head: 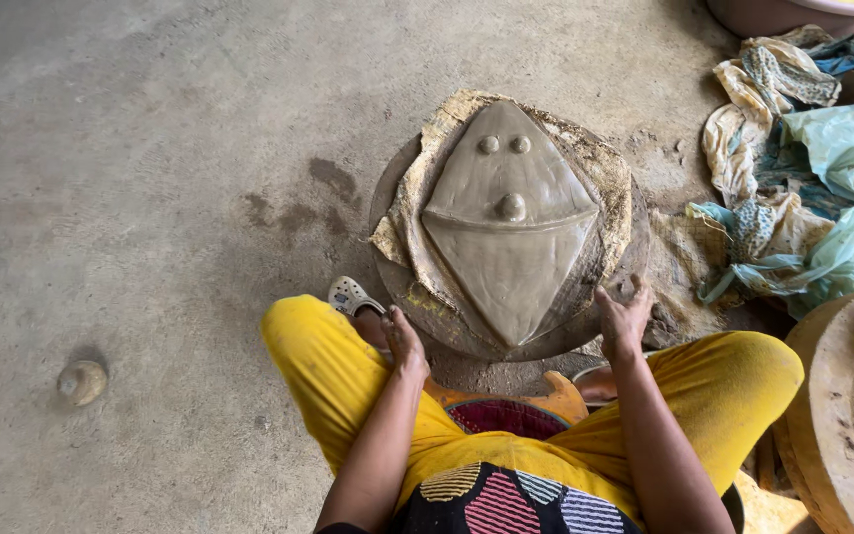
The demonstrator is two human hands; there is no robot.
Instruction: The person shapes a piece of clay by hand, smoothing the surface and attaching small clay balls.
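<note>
A wet grey clay slab [509,222], shaped like a pointed leaf with three small round knobs and a curved ridge across it, lies on a ragged sheet over a round turntable [402,287] on the concrete floor. My left hand [403,340] rests at the turntable's near left edge, clay-smeared, fingers together, holding nothing that I can see. My right hand [624,318] touches the near right edge, fingers apart. My knees in yellow trousers [323,366] flank the turntable.
A pile of cloths and pale green plastic bags [803,158] lies at the right. A round wooden board [842,415] stands at the lower right. A small clay lump [82,381] sits on the floor at the left. A sandal [352,295] shows by my left knee.
</note>
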